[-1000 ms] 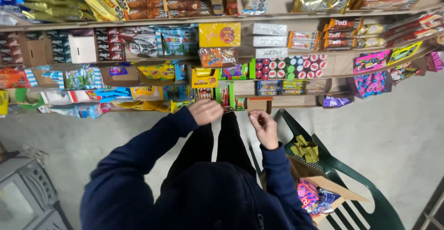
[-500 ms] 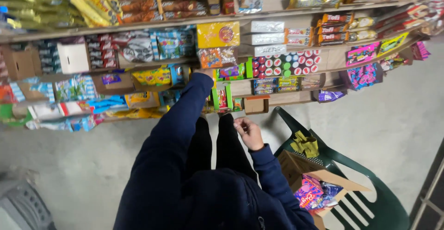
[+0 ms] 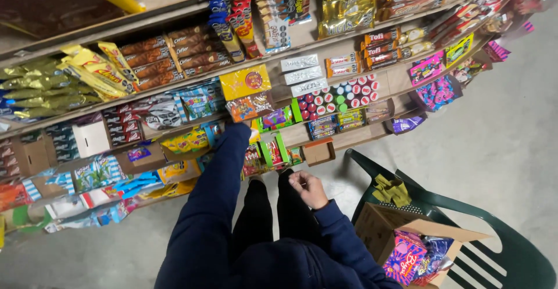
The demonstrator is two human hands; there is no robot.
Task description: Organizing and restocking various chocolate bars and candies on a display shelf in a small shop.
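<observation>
My left arm in a dark blue sleeve [image 3: 218, 178] reaches forward into a low shelf of sweets. My left hand is hidden past the cuff, among small packets beside a green display box [image 3: 273, 149] and under a box of orange packets [image 3: 249, 106]. My right hand [image 3: 308, 188] hangs in front of my waist, above my dark trousers, with the fingers curled in. I see nothing clearly held in it.
Wooden shelves [image 3: 349, 141] packed with chocolate bars, wafers and sweet bags fill the upper half. A dark green plastic chair [image 3: 465, 207] at lower right holds an open cardboard box [image 3: 378, 225] with bright packets. The floor is grey concrete [image 3: 500, 138].
My left arm has stretched from in front of my chest forward into the shelf. My right hand dropped slightly towards my waist. The view has tilted up along the shelves.
</observation>
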